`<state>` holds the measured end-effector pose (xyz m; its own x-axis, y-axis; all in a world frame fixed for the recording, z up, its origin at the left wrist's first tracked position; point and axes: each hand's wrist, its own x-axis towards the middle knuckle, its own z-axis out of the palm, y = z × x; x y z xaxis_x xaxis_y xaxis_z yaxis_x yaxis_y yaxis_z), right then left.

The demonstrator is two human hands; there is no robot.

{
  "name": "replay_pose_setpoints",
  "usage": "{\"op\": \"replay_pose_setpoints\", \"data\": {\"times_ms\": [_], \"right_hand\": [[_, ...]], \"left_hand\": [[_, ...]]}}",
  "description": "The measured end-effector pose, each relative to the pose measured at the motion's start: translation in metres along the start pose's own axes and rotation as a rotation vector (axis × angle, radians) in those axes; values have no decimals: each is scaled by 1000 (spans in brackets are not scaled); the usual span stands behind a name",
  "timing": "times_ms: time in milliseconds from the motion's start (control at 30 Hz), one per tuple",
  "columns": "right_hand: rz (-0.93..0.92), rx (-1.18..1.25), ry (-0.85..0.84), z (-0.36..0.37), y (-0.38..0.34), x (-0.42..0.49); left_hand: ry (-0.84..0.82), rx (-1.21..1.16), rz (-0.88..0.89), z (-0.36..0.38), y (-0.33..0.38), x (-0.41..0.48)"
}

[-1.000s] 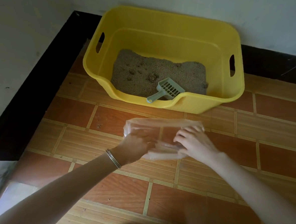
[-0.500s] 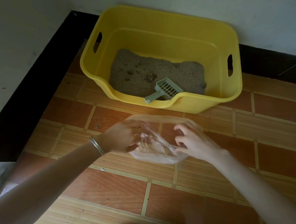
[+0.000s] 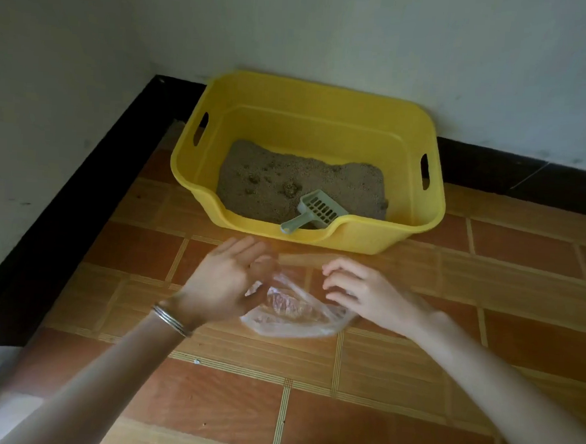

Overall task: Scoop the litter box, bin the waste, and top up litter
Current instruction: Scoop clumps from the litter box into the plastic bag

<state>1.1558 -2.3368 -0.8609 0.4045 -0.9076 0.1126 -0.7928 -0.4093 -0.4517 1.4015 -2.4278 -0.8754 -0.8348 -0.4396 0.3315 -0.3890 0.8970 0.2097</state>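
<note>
A yellow plastic litter box (image 3: 386,243) stands on the tiled floor in the corner. Grey litter (image 3: 280,183) with a few darker clumps fills its bottom. A pale green slotted scoop (image 3: 314,212) lies in the litter, handle resting on the low front rim. In front of the box both hands work a thin clear plastic bag (image 3: 296,311) just above the floor. My left hand (image 3: 226,283) pinches the bag's left edge. My right hand (image 3: 359,291) grips the right edge with curled fingers.
White walls (image 3: 330,35) with a black skirting board (image 3: 61,228) close in the left and the back. Orange-brown floor tiles (image 3: 307,421) stretch toward me and to the right of the box.
The view has tilted up, so more wall shows. Both hands have pulled the bag's mouth wider apart and the bag now hangs lower between them.
</note>
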Motion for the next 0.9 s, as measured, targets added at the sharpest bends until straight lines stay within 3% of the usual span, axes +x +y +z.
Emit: {"op": "replay_pose_setpoints", "data": {"times_ms": [100, 200, 433, 567, 733, 900], "right_hand": [[-98, -68, 161, -28, -16, 29], [-97, -252, 167, -40, -15, 56], [140, -494, -169, -18, 1, 108], [179, -578, -329, -14, 6, 122], [275, -425, -494, -12, 9, 136], [329, -108, -464, -35, 11, 138]], "left_hand": [[50, 132, -53, -15, -12, 17], [-28, 175, -148, -15, -29, 28], [-33, 209, -138, -10, -60, 26], [2, 197, -83, -6, -68, 25], [-11, 185, -95, -5, -68, 26], [-72, 182, -143, -9, -66, 28]]}}
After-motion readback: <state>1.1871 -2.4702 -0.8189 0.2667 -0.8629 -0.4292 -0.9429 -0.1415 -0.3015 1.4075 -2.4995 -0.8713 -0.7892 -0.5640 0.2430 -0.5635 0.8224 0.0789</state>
